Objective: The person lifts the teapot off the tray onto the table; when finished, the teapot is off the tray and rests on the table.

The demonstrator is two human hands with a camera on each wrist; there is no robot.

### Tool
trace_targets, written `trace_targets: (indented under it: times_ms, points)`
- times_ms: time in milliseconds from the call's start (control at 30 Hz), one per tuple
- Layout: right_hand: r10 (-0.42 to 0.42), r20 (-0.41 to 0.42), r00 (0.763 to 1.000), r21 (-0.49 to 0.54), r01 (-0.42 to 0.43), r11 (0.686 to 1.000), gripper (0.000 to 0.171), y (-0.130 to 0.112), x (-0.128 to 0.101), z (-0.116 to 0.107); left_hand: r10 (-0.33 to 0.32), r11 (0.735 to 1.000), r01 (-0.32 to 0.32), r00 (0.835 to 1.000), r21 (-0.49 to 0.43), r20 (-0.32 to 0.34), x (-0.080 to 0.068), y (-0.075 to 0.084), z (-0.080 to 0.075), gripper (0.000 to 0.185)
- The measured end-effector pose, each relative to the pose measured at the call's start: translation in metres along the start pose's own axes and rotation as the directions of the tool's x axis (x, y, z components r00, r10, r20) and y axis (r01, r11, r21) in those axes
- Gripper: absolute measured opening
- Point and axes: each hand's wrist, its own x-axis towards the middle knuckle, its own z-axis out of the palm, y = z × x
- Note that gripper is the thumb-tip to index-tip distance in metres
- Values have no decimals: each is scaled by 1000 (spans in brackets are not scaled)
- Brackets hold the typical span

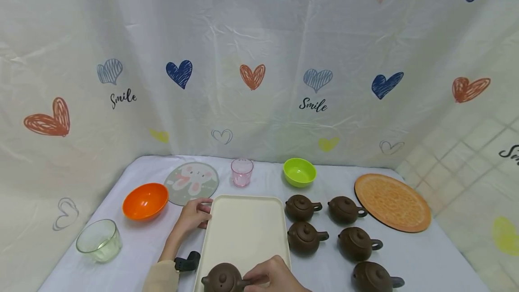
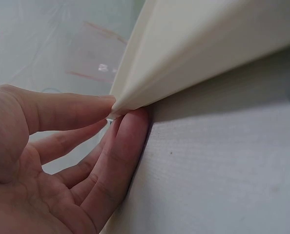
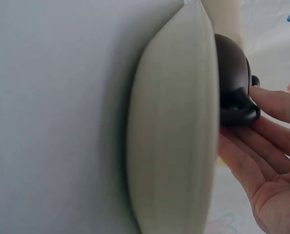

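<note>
My left hand (image 1: 191, 218) pinches the left rim of a cream rectangular tray (image 1: 248, 226); in the left wrist view the thumb lies on one side of the rim and fingers curl beneath it. At the near end of the tray, my right hand (image 1: 277, 275) grips the handle of a dark brown teapot (image 1: 224, 277) between thumb and fingers. The right wrist view has this teapot (image 3: 231, 68) showing just beyond the tray's side wall (image 3: 174, 126). Several similar teapots stand right of the tray, the closest being one brown teapot (image 1: 304, 238).
Left lie an orange bowl (image 1: 145, 202), a clear glass bowl (image 1: 100, 242) and a round rabbit mat (image 1: 192, 181). Along the back stand a pink glass (image 1: 242, 172) and a green bowl (image 1: 299, 173). A round orange-brown mat (image 1: 393, 202) lies at the far right.
</note>
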Motion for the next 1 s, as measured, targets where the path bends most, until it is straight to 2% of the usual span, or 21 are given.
trace_targets:
  times_ms: [300,400,600,867,933,1000]
  points:
    - [6,-23,1000,-164,-10,986,14,-6,6,5,-10,1000,10,1000,10,-9,1,-2,2,45]
    - [29,-40,999,-182,-36,983,12,-8,8,7,-3,1000,3,1000,9,-9,1,-1,1,45]
    - [120,-67,991,-124,-127,984,11,-8,9,9,-13,1000,13,1000,2,1,1,0,0,45]
    - [32,-110,993,-135,-47,990,19,-4,8,10,-14,1000,14,1000,-3,2,1,0,0,45]
    - [67,-118,991,-88,-77,993,17,-5,7,9,-9,1000,9,1000,-2,1,1,0,-1,45]
    - [146,-124,982,-6,-148,989,10,-7,5,7,-10,1000,10,1000,-7,-2,1,0,-1,45]
